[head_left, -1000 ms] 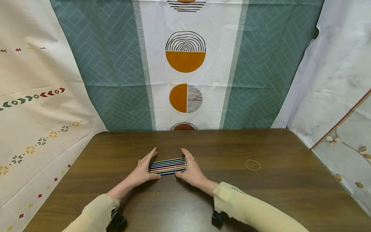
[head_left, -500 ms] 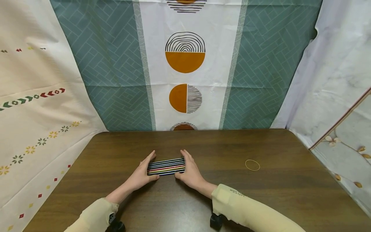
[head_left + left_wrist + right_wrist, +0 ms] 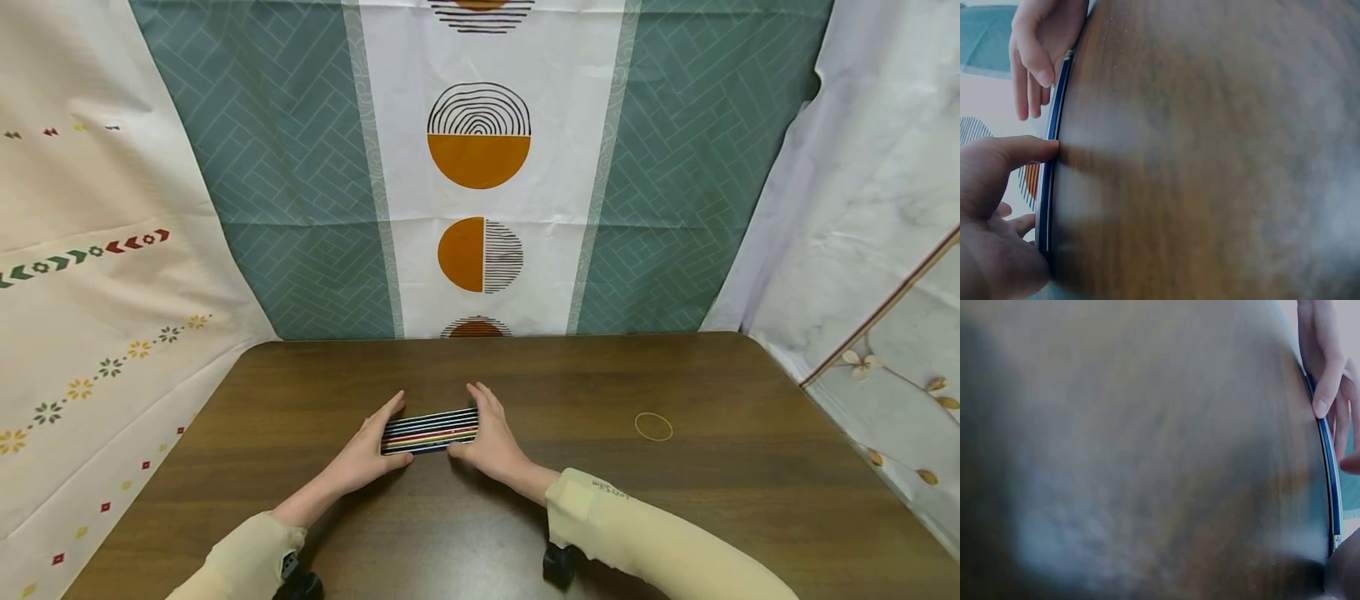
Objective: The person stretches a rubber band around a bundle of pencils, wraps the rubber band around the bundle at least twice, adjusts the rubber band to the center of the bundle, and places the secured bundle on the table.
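Lying flat between both hands, a row of multicoloured pencils (image 3: 431,431).

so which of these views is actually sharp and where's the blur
Head view: sharp and evenly lit, with both hands pressing the ends of the row of pencils, though the table edges bow from wide-angle distortion. Left wrist view: fingers crisp, wood smeared. Right wrist view: blurred and dim almost throughout.

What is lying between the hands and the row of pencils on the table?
Nothing visible. The left hand presses the left ends of the pencils and the right hand the right ends. The rubber band lies apart, further right on the table.
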Tool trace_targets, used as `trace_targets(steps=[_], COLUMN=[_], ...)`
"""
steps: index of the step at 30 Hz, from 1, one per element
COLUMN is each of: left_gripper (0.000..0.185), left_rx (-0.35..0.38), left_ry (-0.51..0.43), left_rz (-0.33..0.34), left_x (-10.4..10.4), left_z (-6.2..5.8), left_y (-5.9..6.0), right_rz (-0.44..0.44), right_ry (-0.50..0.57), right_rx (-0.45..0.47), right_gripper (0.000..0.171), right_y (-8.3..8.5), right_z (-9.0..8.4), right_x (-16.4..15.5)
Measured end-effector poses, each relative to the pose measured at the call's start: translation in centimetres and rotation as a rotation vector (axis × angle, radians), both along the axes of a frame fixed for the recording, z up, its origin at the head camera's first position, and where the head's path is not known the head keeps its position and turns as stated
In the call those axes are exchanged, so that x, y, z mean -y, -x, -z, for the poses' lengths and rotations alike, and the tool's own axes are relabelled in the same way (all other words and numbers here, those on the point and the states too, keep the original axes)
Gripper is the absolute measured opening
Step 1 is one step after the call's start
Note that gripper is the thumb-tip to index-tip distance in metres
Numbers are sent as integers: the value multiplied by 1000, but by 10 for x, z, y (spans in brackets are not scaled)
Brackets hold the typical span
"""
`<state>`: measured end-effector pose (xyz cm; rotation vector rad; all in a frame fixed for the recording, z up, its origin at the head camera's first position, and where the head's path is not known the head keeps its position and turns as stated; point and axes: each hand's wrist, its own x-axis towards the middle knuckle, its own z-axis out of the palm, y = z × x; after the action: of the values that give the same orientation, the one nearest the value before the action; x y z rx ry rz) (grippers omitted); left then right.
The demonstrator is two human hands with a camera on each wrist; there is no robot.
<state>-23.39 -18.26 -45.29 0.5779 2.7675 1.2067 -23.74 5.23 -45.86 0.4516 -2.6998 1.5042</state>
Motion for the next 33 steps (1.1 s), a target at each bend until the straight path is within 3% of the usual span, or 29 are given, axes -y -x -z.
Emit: trace_targets(steps=[14,17,24,33], left_gripper=[95,91,82,74], left_rx=[15,-21,-206,-190], left_ry=[8,67,268,312], left_rz=[1,2,29,53], left_x=[-1,1,6,11], left_z=[-2,-3,-12,-20], left_y=[-1,0,4,10], right_rz=[-19,-35,-101,-251], right_ry=[-58,-106,-255,-398], right_rx=[4,-4,-62,-160], right_gripper=[94,96,94,75], right_y=[5,8,16,30], right_z=[-1,-2,-3,-6], right_x=[2,-2,-16,-36])
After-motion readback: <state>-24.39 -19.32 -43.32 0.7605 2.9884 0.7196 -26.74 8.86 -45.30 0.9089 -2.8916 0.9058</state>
